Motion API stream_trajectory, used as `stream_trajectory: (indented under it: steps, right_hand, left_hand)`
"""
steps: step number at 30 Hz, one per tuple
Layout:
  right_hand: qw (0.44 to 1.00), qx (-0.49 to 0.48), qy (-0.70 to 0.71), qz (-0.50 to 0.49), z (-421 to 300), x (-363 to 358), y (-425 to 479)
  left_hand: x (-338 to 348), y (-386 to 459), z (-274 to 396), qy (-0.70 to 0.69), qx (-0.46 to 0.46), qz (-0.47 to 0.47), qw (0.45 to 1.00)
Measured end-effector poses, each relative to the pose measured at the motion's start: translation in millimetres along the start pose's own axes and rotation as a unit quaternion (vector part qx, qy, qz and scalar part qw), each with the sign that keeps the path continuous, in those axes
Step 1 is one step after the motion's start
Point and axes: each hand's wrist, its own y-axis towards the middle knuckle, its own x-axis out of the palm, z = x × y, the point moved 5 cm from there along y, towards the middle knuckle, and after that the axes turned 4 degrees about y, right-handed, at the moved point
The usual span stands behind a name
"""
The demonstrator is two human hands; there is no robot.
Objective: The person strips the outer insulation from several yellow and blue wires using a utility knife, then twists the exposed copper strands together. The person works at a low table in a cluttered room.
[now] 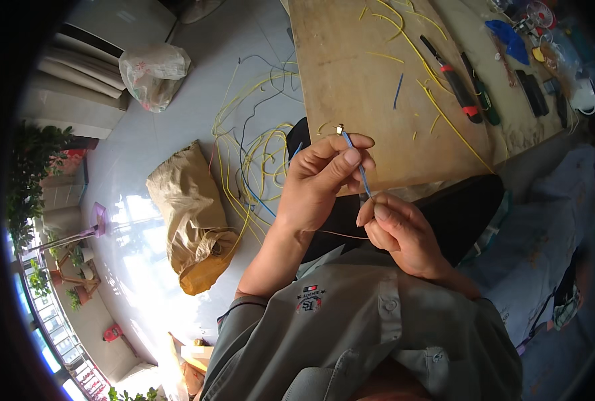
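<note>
My left hand (322, 168) pinches a thin blue insulated wire (363, 175) between thumb and fingers, just above the near edge of the wooden board. A small brass-coloured metal fitting (339, 129) shows at the wire's upper end, past my left fingertips; how the two are joined is too small to tell. Lower and to the right, my right hand (403, 230) grips the other visible end of the wire between thumb and forefinger. The stretch between the hands is nearly straight and slanted. A thin reddish wire (342, 234) passes below my hands, across dark trousers.
On the wooden board (342, 85) lie yellow wire pieces (445, 113), a blue scrap (398, 91) and a red-and-black-handled tool (458, 90). A green-handled tool (485, 103) lies beside it. Tangled wires (257, 155) and a brown sack (189, 200) rest on the floor at left.
</note>
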Motion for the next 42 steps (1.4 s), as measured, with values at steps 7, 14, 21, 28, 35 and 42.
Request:
stream_trajectory:
  steps: [7,14,21,28,35,42]
  right_hand:
    - [0.994,-0.015,-0.101,0.04,0,-8,-2]
    - [0.997,-0.021,-0.068,0.021,-5,-5,1]
    - [0.996,-0.022,-0.083,0.032,-6,-5,-1]
    - [0.973,-0.048,-0.215,0.063,-2,-12,3]
    - [0.793,-0.245,-0.542,0.132,7,-17,18]
    - [0.949,-0.147,-0.274,0.053,6,-16,24]
  left_hand:
    - [0,3,-2,0.05,0.042,0.03,0.997]
    - [0,6,-11,-0.115,-0.011,-0.071,0.991]
    - [-3,4,-10,-0.07,-0.008,-0.066,0.995]
    - [-1,-2,-7,0.139,0.009,-0.006,0.99]
    - [-12,1,-6,0.382,0.048,0.092,0.918]
    - [-13,0,-13,0.088,-0.002,-0.013,0.996]
